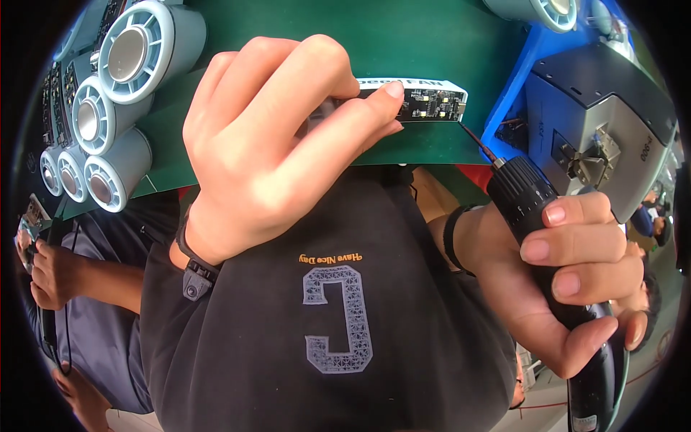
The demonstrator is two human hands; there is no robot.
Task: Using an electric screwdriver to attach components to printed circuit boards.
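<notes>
My left hand (263, 137) is closed on a slim white casing (458, 89) at the middle of the green mat, thumb and forefinger pinching it. A black circuit board (435, 105) with small parts shows along the casing's near side. The casing's left part is hidden behind my fingers. To the right, my right hand (576, 266) is wrapped round a black electric screwdriver (525, 191). Its thin bit slants up and left, with the tip at the casing's lower right corner. Whether the tip touches the casing I cannot tell.
Several pale blue ribbed cylinders with round metal centres (129, 54) are stacked at the left of the green mat (432, 36). A blue tray (504, 93) and a grey-black machine (612, 108) stand at the right. Another person's hand (50, 273) is at the far left.
</notes>
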